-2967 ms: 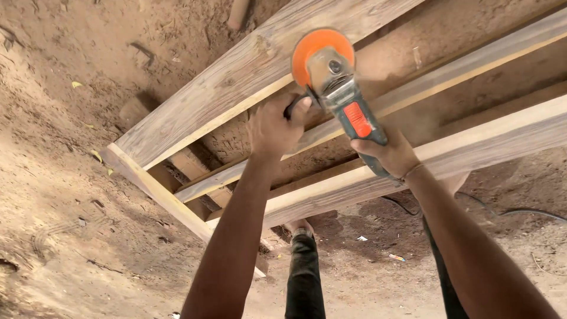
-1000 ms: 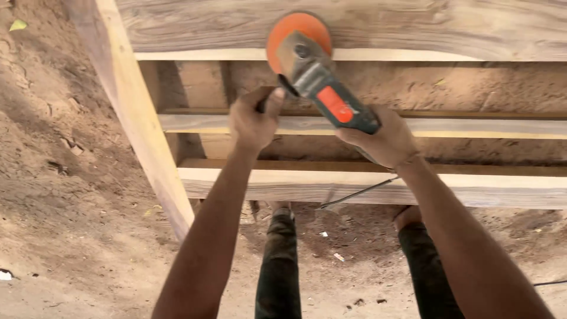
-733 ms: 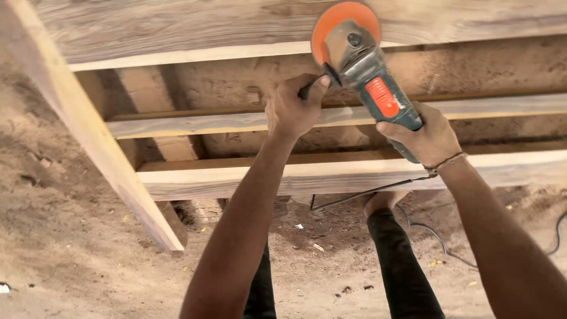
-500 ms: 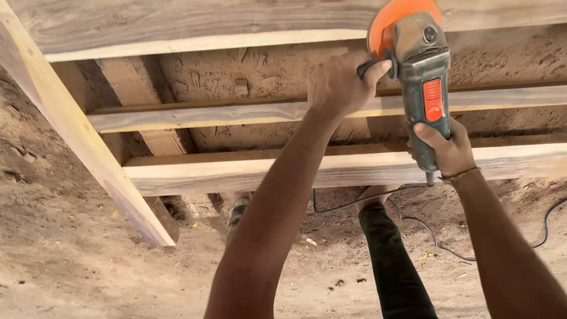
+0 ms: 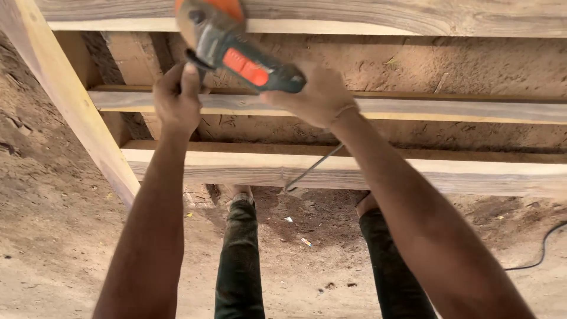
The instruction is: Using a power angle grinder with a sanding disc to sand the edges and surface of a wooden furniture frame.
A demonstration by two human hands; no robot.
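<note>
An angle grinder (image 5: 236, 50) with a grey-green body, an orange switch patch and an orange disc at the top edge lies tilted against the far wooden plank (image 5: 413, 15). My left hand (image 5: 176, 100) grips its black side handle. My right hand (image 5: 313, 97) is closed around the rear of the grinder's body. Its black cord (image 5: 310, 168) runs down from under my right wrist. The disc is partly cut off by the frame's top edge.
A wooden frame of long planks lies on sandy ground: a middle slat (image 5: 443, 109), a near plank (image 5: 354, 171) and a left side rail (image 5: 71, 100). My legs in dark trousers (image 5: 239, 260) stand below. A black cable (image 5: 540, 251) trails at right.
The grinder and both hands have swung left along the far plank, from the upper right to the upper left of view. The grinder now lies more sideways.
</note>
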